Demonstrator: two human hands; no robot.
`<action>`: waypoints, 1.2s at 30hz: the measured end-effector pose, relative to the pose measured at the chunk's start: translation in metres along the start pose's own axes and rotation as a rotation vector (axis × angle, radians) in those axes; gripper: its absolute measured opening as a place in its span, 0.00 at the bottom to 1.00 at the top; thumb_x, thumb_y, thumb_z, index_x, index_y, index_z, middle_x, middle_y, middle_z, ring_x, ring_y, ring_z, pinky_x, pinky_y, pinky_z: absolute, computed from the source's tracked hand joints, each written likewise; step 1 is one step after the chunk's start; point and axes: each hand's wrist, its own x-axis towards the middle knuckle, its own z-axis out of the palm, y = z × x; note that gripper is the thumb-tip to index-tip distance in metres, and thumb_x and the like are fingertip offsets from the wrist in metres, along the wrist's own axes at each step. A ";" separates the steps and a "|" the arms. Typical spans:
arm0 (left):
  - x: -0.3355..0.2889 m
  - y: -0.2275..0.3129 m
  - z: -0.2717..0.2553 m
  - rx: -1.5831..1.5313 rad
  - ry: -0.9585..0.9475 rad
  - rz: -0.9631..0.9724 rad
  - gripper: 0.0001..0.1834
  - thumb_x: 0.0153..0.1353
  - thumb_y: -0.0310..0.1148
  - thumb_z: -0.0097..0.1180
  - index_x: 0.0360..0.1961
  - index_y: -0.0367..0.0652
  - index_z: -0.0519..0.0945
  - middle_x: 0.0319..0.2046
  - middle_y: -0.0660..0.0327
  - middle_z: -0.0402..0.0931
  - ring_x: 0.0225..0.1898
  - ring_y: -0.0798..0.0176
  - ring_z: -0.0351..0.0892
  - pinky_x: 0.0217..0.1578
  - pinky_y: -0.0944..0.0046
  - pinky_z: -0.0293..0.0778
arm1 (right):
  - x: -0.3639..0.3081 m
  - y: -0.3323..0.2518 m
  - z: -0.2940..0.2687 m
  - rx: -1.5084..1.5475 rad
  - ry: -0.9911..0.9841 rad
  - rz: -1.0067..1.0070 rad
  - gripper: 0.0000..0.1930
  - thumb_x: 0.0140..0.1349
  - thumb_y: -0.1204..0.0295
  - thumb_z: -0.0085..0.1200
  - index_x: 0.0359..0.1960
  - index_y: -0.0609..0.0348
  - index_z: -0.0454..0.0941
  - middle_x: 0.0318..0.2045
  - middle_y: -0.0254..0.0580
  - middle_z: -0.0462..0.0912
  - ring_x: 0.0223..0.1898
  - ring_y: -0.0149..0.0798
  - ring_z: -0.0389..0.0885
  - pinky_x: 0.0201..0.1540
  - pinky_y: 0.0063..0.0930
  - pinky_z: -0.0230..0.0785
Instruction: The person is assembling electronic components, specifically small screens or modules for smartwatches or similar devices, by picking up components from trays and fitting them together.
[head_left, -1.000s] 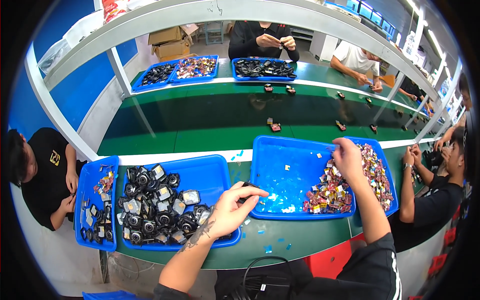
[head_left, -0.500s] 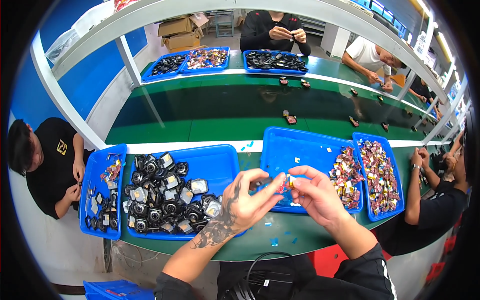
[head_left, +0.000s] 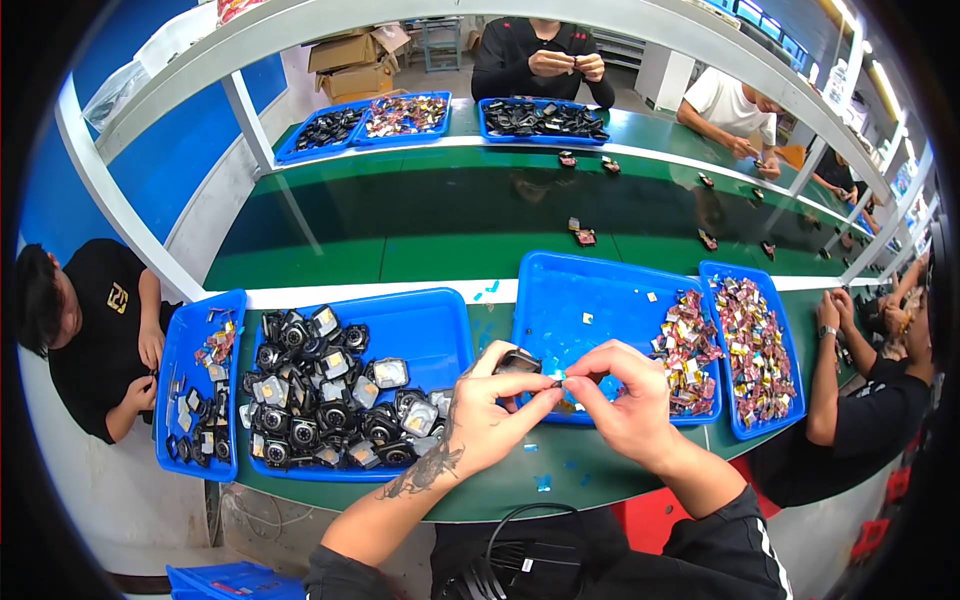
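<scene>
My left hand [head_left: 492,412] is closed around a small black casing [head_left: 518,362], whose dark face shows above the fingers. Thumb and index finger of my right hand [head_left: 632,408] pinch together against the left fingertips. A bit of bluish film [head_left: 558,375] shows between the fingertips; my fingers hide whatever else is there. Both hands hover over the front edge of a blue tray [head_left: 590,268] with small red circuit boards [head_left: 690,340] heaped at its right. To the left, another blue tray [head_left: 430,320] holds many black round-lensed casings [head_left: 320,395].
A narrow blue tray [head_left: 795,400] full of circuit boards stands at right, another [head_left: 190,330] at far left. Scraps of blue film [head_left: 543,483] lie on the green table. Beyond runs a green belt [head_left: 450,220] with scattered parts. A white frame bar [head_left: 400,28] crosses above. Co-workers sit around.
The red and yellow piece seen between my fingers is now hidden. My right fingers have moved left and pinch close to the left fingertips. The black casing shows more clearly.
</scene>
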 end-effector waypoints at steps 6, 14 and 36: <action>0.000 -0.006 -0.001 -0.040 -0.129 -0.084 0.09 0.54 0.30 0.69 0.37 0.41 0.87 0.38 0.62 0.75 0.30 0.74 0.74 0.27 0.74 0.69 | 0.003 0.002 0.003 -0.279 -0.113 -0.093 0.06 0.56 0.81 0.59 0.33 0.63 0.74 0.29 0.45 0.77 0.28 0.47 0.80 0.29 0.34 0.72; -0.001 -0.013 0.004 -0.099 -0.135 -0.138 0.10 0.58 0.29 0.65 0.41 0.39 0.85 0.45 0.57 0.73 0.34 0.71 0.75 0.27 0.73 0.71 | -0.004 0.016 0.004 -0.308 -0.132 -0.141 0.06 0.58 0.81 0.56 0.35 0.63 0.72 0.30 0.47 0.76 0.30 0.47 0.80 0.29 0.34 0.72; -0.001 -0.017 0.007 -0.093 -0.014 -0.128 0.08 0.58 0.28 0.64 0.37 0.37 0.86 0.36 0.57 0.77 0.34 0.69 0.76 0.29 0.71 0.72 | 0.000 0.014 0.006 -0.525 -0.063 -0.435 0.09 0.44 0.77 0.64 0.28 0.58 0.78 0.26 0.37 0.77 0.22 0.37 0.77 0.20 0.30 0.67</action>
